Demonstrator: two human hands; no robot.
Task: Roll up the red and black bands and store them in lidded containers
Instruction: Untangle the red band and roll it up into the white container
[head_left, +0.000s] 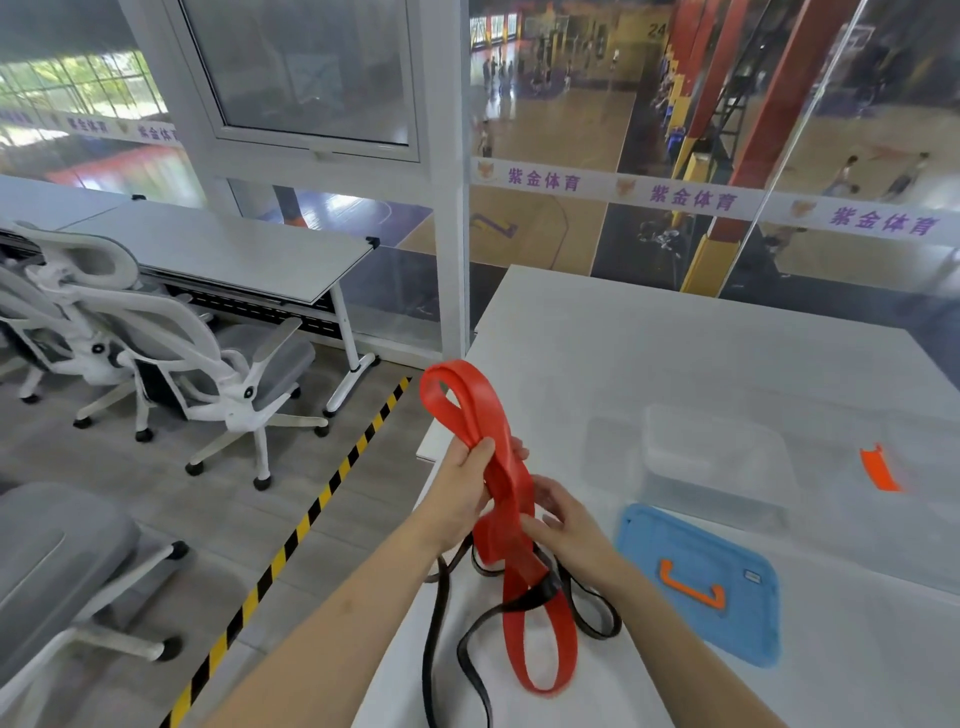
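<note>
A wide red band (470, 400) is held up over the white table's (675, 353) left edge. My left hand (462, 488) grips its folded middle, with a loop sticking up above the fist. My right hand (566, 519) pinches the same band just below, and a long red loop hangs down onto the table. A thin black band (457, 649) lies tangled under it, crossing the red loop and trailing off the front. A clear container (717, 462) stands to the right. Its blue lid (701, 577) with an orange handle lies flat in front.
A second clear container with an orange latch (878, 467) sits at the far right. White office chairs (171, 358) and a grey desk (234, 249) stand to the left. A yellow-black floor stripe (291, 540) runs beside the table. Glass walls (623, 156) stand behind it.
</note>
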